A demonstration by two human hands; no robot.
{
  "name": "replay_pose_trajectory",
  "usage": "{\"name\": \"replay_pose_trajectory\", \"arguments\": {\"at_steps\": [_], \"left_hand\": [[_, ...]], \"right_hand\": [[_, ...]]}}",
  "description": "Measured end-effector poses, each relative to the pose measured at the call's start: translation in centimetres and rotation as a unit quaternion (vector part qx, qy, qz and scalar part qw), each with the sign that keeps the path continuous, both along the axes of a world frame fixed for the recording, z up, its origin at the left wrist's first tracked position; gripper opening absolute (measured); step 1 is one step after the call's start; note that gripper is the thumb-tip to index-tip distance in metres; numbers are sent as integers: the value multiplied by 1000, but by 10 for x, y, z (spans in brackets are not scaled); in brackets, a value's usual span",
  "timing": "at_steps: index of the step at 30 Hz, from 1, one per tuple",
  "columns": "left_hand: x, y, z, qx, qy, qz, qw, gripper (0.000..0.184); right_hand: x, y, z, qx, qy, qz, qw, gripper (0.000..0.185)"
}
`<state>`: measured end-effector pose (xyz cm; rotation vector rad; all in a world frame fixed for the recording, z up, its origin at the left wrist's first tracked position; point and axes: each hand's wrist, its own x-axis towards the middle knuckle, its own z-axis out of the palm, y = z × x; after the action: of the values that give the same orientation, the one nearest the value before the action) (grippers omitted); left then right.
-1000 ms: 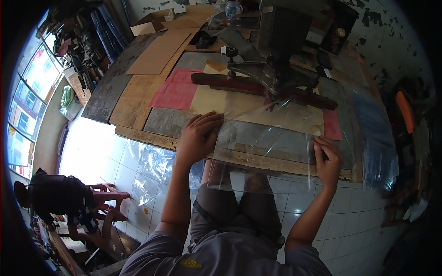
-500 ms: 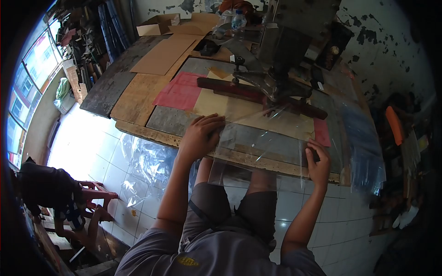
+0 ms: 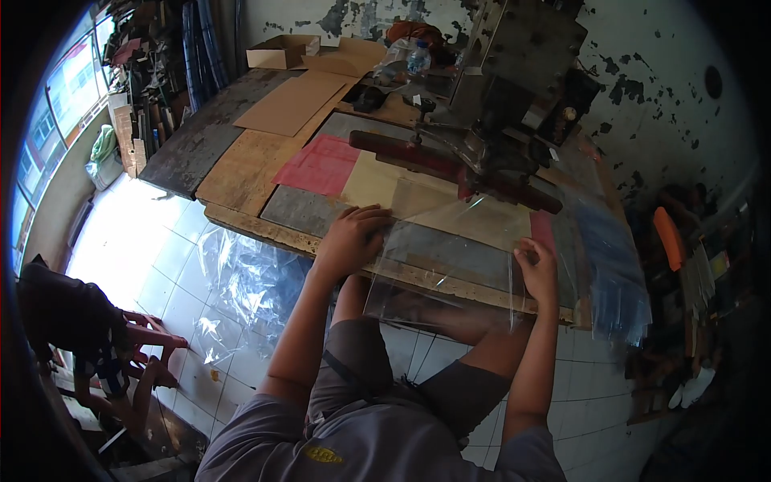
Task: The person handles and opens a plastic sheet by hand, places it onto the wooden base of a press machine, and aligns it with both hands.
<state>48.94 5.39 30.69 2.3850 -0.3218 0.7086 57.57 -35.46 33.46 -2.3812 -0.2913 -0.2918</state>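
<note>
A clear plastic sheet (image 3: 442, 277) stretches between my two hands, its far end reaching under the dark red bar of a press (image 3: 418, 154) and its near end hanging over the table edge. My left hand (image 3: 352, 239) is closed at the sheet's left edge, fingers together; the thumb is partly hidden. On the opposite side, my right hand (image 3: 538, 269) pinches the right edge between thumb and fingers. Beneath the sheet lies a yellowish strip (image 3: 371, 183), with a red sheet (image 3: 320, 165) to its left and another red piece (image 3: 543, 231) at its right end.
Cardboard pieces (image 3: 293, 103) and an open box (image 3: 281, 53) lie at the table's back left. Bluish plastic sheets (image 3: 618, 269) hang over the right side. Crumpled clear plastic (image 3: 249, 281) is on the floor below. Another person (image 3: 76, 321) sits at the lower left.
My right hand has shifted slightly left, still at the sheet's edge. My right leg has swung out to the right. The view has tilted a little; my left hand stays in place.
</note>
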Motion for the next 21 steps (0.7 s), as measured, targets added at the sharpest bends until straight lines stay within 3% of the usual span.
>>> {"name": "replay_pose_trajectory", "arguments": {"at_steps": [7, 10, 13, 15, 18, 21], "left_hand": [[1, 0, -4, 12, -18, 3, 1000, 25], [0, 3, -4, 20, -19, -5, 1000, 28], [-3, 3, 2, 23, -5, -15, 1000, 31], [-3, 4, 4, 32, 9, -25, 999, 34], [-5, 2, 9, -45, 43, -37, 997, 38], [-4, -7, 14, -97, 41, 26, 994, 42]], "right_hand": [[20, 5, -15, 166, 74, -35, 983, 42], [13, 3, -24, 327, 46, 26, 944, 42], [-19, 12, -7, 394, 44, 47, 917, 41], [-34, 9, -10, 419, 22, 43, 907, 41], [-51, 1, -29, 436, -21, 35, 899, 40], [-59, -3, -41, 467, -48, 44, 882, 40]]}}
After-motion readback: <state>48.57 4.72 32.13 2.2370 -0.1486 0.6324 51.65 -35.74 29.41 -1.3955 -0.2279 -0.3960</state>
